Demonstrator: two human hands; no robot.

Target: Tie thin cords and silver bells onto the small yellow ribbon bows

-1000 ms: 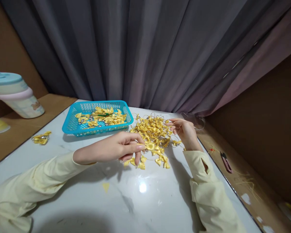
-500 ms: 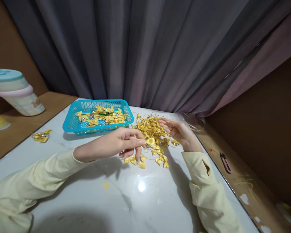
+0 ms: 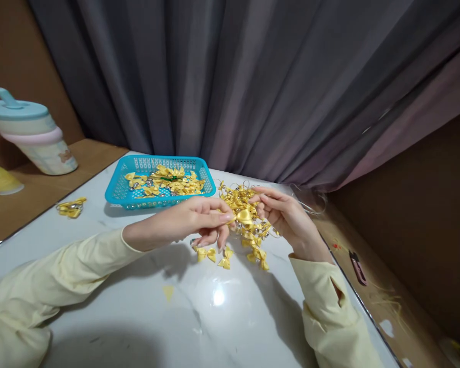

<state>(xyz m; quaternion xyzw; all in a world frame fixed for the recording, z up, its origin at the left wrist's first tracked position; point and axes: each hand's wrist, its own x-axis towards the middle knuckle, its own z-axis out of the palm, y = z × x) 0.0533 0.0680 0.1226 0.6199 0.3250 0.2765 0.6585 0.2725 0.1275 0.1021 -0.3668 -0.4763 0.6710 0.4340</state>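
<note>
Between thumb and forefinger, my left hand (image 3: 203,221) pinches a yellow satin bow (image 3: 244,217) above a heap. That heap of yellow bows (image 3: 235,197), with silver beads and thin cords, lies on the white marbled table (image 3: 138,306). My right hand (image 3: 281,212) is at the heap's right side, thumb and forefinger closed together; what they hold, if anything, is too small to make out. Loose bows (image 3: 226,258) lie just below my left hand's fingertips. Behind my left hand stands a blue plastic basket (image 3: 117,189) holding more bows and beads.
A small bundle of yellow bows (image 3: 72,207) lies at the table's left. Beyond it stand a lidded tumbler (image 3: 42,138) and a cup with yellow contents (image 3: 2,179). A pink cutter (image 3: 357,268) lies on the right. A grey curtain (image 3: 191,76) hangs behind.
My right hand's fingers have drawn closer together into a pinch, nearer the held bow. My left hand still holds its bow, slightly higher. The whole view has shifted a little.
</note>
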